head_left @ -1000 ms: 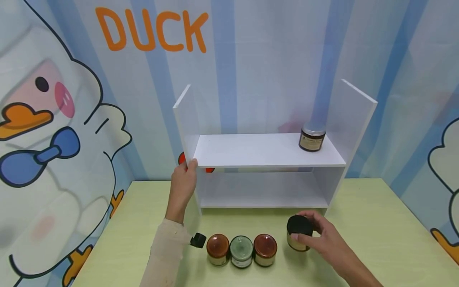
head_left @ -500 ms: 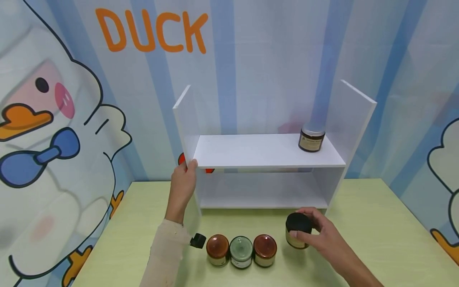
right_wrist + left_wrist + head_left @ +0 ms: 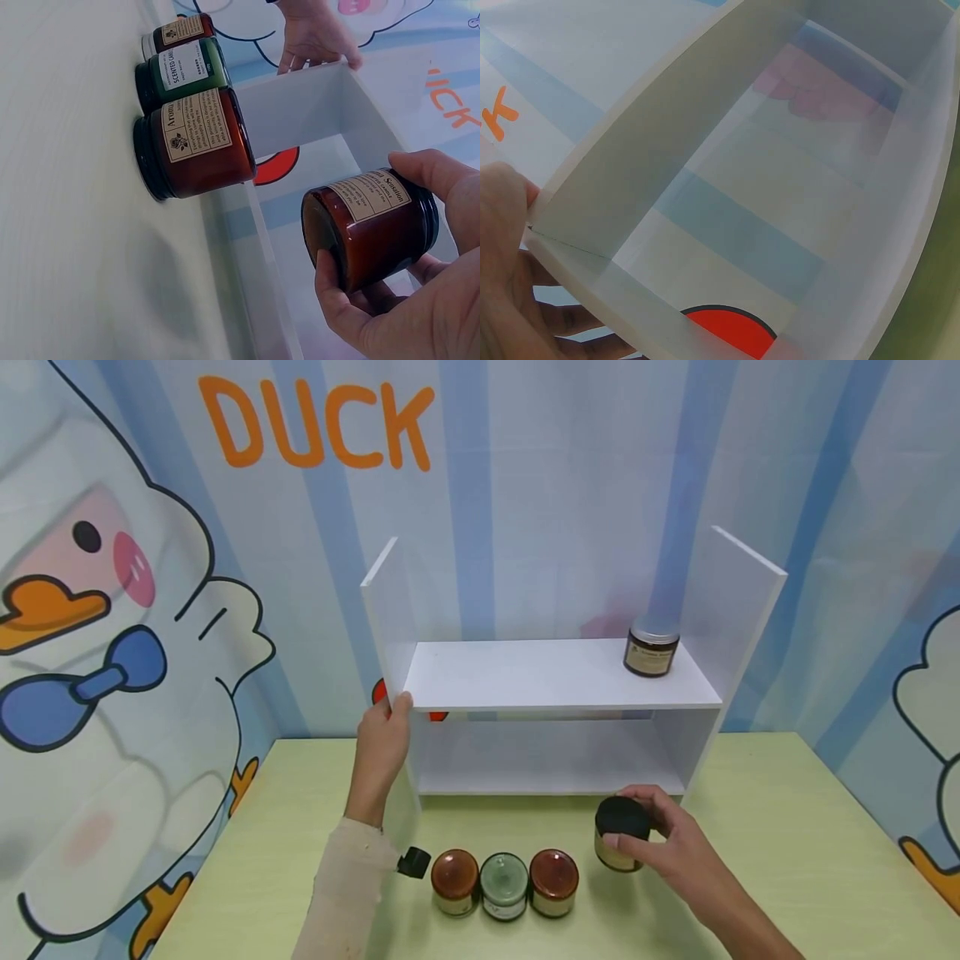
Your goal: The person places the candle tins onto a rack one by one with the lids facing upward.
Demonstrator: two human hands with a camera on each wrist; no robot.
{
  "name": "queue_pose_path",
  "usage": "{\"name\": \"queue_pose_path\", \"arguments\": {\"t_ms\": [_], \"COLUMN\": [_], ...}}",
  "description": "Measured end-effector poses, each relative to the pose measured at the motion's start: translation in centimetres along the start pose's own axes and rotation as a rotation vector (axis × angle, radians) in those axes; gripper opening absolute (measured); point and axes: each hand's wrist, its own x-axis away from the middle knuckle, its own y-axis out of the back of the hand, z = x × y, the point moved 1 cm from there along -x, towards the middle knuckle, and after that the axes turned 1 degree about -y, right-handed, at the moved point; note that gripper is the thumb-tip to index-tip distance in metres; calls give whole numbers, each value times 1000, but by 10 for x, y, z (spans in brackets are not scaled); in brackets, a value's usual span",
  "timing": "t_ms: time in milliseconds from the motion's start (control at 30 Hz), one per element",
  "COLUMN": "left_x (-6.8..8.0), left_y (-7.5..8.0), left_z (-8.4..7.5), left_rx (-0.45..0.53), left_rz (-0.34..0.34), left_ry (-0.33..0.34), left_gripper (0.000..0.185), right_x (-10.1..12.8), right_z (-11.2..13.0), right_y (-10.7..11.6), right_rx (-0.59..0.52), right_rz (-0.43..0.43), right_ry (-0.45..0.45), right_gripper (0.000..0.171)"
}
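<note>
At the head view's lower right, the right hand (image 3: pixel 675 843) grasps a jar (image 3: pixel 611 853): squat cylinder, smooth amber glass, paper label (image 3: pixel 371 196), black lid (image 3: pixel 624 815) upward, long axis roughly upright. Left of centre, the left hand (image 3: pixel 382 747) grips a flat-panelled white shelf (image 3: pixel 517 675). Three glass jars (image 3: pixel 504 881) line the bottom centre.

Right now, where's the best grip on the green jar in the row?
Probably the round side wall of the green jar, from above, fingers on its near and far faces. It stands lid-down, with bare table before and behind, while the left brown jar and right brown jar crowd its flanks, leaving little finger room.
</note>
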Motion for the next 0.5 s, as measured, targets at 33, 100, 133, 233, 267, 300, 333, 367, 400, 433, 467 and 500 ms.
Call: {"name": "queue_pose_path", "arguments": {"t_ms": [33, 100, 133, 233, 267, 300, 333, 367, 400, 433, 467, 500], "left_x": [0, 0, 0, 0, 0, 0, 0, 0, 0, 0, 0, 0], "left_y": [0, 0, 0, 0, -1, 0, 0, 0, 0, 0, 0, -1], "left_z": [0, 0, 0, 0, 0, 0, 0, 0, 0, 0, 0, 0], "left_rx": [1, 2, 0, -2, -1, -1, 1, 2, 2, 2, 0, -2], "left_rz": [0, 0, 0, -2, -2, -1, 0, 0, 1, -2, -3, -5], "left_ry": [-1, -1, -2, -1, 0, 1, 1, 0, -1, -1, -3, -4], "left_gripper": [54, 54, 54, 54, 54, 54, 55, 55, 55, 55, 54, 54], "right_x": [0, -1, -1, -2, -2, -2, -2, -2, -2, -3, -3, -3], "right_z": [1, 2, 3, 4, 4, 5, 5, 6, 6, 7, 8, 8], "right_y": [0, -1, -1, -1, -2, -2, -2, -2, -2, -2, -2, -2], "right_rx": [-2, -6, -6, -14, -12, -11, -9, -7, -1, 5, 9, 14], "right_rz": [-3, 0, 2, 4, 5, 5, 5, 6, 5, 5, 3, 3], "right_ry": [-3, -2, 0, 8, 14, 19, 23, 28, 32, 39, 41, 46], "right_gripper": [58, 58, 58, 58, 58, 57, 57, 57, 57, 56, 56, 56]}}
